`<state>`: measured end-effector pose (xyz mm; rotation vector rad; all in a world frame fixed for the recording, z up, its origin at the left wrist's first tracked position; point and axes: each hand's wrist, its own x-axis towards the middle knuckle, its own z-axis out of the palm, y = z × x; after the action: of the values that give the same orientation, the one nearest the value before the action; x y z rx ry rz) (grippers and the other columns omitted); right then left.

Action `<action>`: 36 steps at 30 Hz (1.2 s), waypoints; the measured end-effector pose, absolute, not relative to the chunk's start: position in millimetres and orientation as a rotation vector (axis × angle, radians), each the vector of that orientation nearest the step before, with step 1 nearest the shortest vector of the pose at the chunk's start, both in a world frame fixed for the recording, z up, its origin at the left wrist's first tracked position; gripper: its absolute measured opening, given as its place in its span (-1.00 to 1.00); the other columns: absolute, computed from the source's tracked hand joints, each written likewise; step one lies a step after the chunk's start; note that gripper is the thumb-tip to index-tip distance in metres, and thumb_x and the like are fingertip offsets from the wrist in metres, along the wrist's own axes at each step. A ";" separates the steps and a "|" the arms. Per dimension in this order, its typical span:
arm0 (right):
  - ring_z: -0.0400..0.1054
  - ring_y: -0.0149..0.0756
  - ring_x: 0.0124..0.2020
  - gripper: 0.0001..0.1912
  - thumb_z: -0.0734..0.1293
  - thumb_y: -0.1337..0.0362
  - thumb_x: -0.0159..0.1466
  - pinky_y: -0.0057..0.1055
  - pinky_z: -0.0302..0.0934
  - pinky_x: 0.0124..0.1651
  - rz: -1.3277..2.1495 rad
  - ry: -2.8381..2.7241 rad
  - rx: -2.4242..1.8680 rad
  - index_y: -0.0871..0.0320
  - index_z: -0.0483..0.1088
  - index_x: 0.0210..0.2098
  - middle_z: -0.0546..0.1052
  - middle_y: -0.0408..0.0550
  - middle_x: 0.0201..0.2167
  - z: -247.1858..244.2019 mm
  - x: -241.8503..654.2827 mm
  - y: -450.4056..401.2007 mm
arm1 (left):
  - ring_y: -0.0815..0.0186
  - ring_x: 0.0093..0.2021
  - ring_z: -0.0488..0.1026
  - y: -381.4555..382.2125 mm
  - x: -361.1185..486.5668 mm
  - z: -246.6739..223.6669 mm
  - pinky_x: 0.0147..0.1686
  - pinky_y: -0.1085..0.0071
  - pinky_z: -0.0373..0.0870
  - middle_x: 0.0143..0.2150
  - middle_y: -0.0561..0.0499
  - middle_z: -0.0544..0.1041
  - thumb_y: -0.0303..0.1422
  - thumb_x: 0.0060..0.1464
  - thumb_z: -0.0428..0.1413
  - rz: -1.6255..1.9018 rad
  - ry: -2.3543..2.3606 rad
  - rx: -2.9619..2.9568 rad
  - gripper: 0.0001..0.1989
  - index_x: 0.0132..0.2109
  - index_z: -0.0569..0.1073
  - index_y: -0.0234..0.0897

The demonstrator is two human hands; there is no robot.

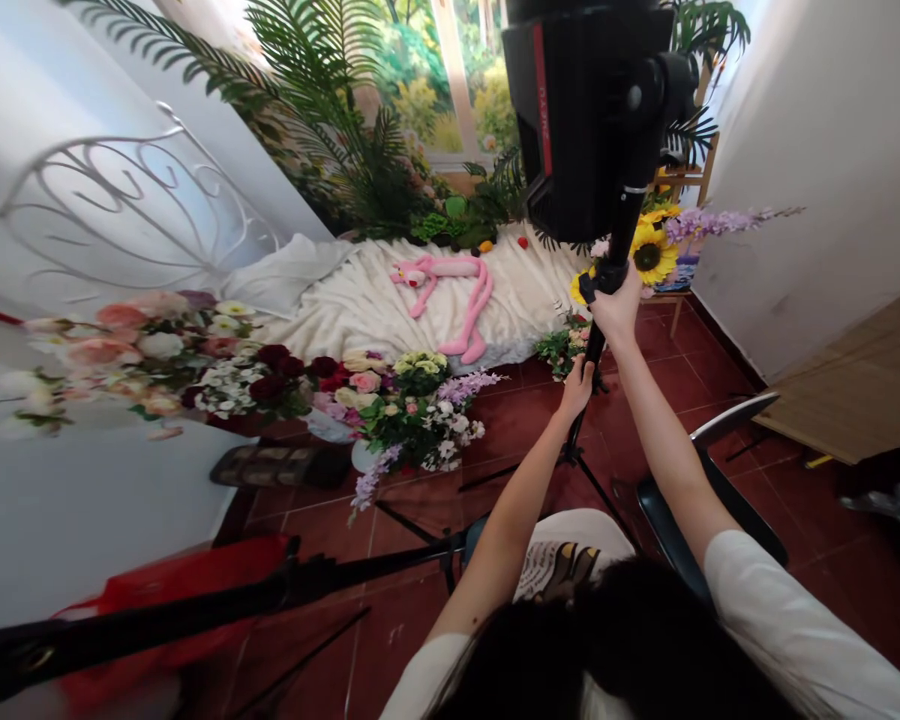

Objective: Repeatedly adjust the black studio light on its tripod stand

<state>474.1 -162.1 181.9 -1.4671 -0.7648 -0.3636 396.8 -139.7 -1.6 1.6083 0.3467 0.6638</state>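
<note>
Both my hands grip the black pole of a light stand point(595, 345). My right hand point(616, 300) is wrapped around it near a clamp collar, just below the large black studio light point(559, 130) with a red stripe. Lower on the same pole, my left hand point(579, 385) is closed around it. The stand's legs point(570, 455) spread over the floor in front of me. Behind the pole, yellow sunflowers point(651, 255) show beside my right hand.
A pink plush toy point(450, 268) lies on a cream blanket point(345, 300). Bouquets of artificial flowers point(397, 400) stand along its front. A black chair point(720, 510) is at my right. Another black pole point(217, 600) crosses the lower left, over a red bag point(172, 580).
</note>
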 end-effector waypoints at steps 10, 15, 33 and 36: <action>0.34 -0.30 -0.37 -0.67 0.42 0.20 0.02 -0.30 0.33 -0.22 -0.220 -0.657 -1.538 0.13 0.33 -0.25 0.40 -0.17 -0.45 93.1 448.5 -180.2 | 0.14 0.01 0.49 -141.0 400.8 -0.5 0.07 0.20 0.38 -0.07 -0.16 0.57 -0.40 0.03 0.16 0.594 0.294 1.616 -0.68 -0.03 0.44 -0.36; 0.31 -0.29 -0.38 -0.69 0.43 0.18 0.01 -0.27 0.31 -0.22 -0.167 -0.671 -1.542 0.13 0.31 -0.30 0.40 -0.15 -0.45 78.2 453.4 -183.1 | 0.15 -0.02 0.51 -140.2 403.0 -7.5 0.05 0.18 0.41 -0.07 -0.14 0.57 -0.45 0.00 0.16 0.584 0.324 1.594 -0.60 0.04 0.41 -0.34; 0.33 -0.26 -0.34 -0.71 0.39 0.18 0.01 -0.26 0.32 -0.19 -0.185 -0.667 -1.526 0.12 0.30 -0.31 0.43 -0.11 -0.44 72.4 452.6 -180.6 | 0.14 -0.03 0.51 -138.9 406.8 -18.9 0.06 0.14 0.40 -0.05 -0.15 0.57 -0.42 -0.02 0.17 0.592 0.323 1.539 -0.59 0.03 0.41 -0.34; 0.32 -0.27 -0.35 -0.70 0.39 0.18 0.01 -0.27 0.31 -0.19 -0.192 -0.681 -1.529 0.13 0.31 -0.29 0.42 -0.11 -0.43 71.1 453.6 -180.3 | 0.14 -0.01 0.50 -138.8 407.3 -19.4 0.08 0.13 0.39 -0.03 -0.16 0.57 -0.42 -0.02 0.17 0.600 0.308 1.522 -0.58 0.04 0.40 -0.34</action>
<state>453.6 -180.3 71.1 -1.5291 -0.6809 -0.1920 407.3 -138.8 -19.4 1.5222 0.3077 0.5996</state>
